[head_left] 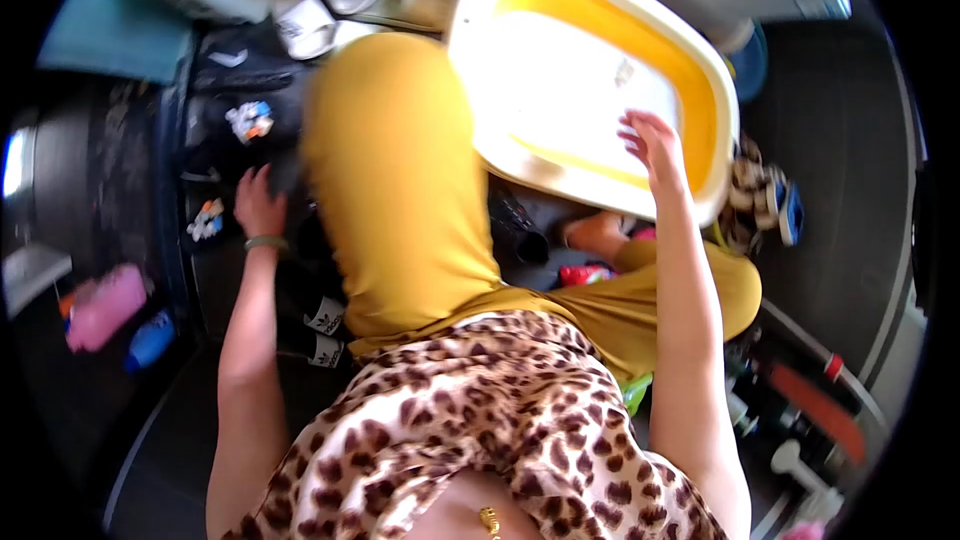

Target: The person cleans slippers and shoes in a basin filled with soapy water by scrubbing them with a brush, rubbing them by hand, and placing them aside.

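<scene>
My left hand, with a bracelet on its wrist, reaches down at the left with fingers stretched out. Close beside it lies dark footwear bearing a white, blue and orange decoration. A similar decoration sits farther up; whether the fingertips touch any footwear I cannot tell. My right hand hovers over a white and yellow plastic tub, its fingers loosely apart and holding nothing. A small blurred mark or scrap shows on the tub's white bottom.
White slides stand beyond my raised knee. Black slides with white logos lie beside my left thigh. A pink bottle and a blue bottle are at far left. Sneakers sit right of the tub, near a red-and-white pole.
</scene>
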Tool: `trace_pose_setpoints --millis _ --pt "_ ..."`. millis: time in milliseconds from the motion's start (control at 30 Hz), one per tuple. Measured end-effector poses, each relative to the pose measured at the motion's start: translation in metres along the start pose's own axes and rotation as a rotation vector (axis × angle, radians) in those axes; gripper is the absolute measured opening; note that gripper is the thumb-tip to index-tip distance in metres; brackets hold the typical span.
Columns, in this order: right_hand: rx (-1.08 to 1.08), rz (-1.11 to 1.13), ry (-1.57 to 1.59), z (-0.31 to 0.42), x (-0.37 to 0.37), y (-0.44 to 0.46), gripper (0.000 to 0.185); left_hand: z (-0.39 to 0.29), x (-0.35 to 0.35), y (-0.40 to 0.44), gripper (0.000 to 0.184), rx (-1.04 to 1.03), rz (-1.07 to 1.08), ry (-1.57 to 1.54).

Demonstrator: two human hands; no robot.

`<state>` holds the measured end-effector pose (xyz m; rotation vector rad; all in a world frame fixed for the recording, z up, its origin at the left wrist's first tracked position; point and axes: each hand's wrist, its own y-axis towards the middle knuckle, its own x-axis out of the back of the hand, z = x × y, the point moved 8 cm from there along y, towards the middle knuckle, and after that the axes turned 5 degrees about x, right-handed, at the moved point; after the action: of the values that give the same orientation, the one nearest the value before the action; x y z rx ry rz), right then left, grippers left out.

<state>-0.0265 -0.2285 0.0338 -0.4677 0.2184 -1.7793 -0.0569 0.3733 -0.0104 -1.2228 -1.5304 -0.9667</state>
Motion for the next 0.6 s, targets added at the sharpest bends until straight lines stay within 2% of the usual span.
trace_pose_setpoints --millis 67,133,233,333,467,533,600 --pt "0.023 -0.034 -0.08 0.024 -0.015 -0.017 0.022 -0.034 -0.007 0.014 0.051 -0.063 0.091 -0.248" --pt "0.026 -0.033 -0.038 0.024 -0.02 -0.021 0.022 -0.08 -0.048 0.031 0.049 -0.019 0.377 -0.548" --pt "0.026 -0.027 0.005 0.02 -0.017 -0.02 0.022 -0.147 -0.147 0.046 0.047 0.262 0.871 -0.945" --pt "-0.014 0.001 0.062 0.011 -0.016 -0.018 0.022 -0.186 -0.206 0.049 0.047 0.56 1.111 -1.246" --pt "-0.023 0.026 0.063 0.006 -0.014 -0.019 0.022 -0.196 -0.232 0.053 0.05 0.7 1.203 -1.47" --pt "-0.011 0.04 0.053 0.008 -0.013 -0.023 0.022 -0.198 -0.217 0.053 0.053 0.689 1.173 -1.458" --pt "0.014 0.054 0.021 0.018 -0.009 -0.029 0.022 -0.2 -0.199 0.053 0.041 0.666 1.016 -1.29"
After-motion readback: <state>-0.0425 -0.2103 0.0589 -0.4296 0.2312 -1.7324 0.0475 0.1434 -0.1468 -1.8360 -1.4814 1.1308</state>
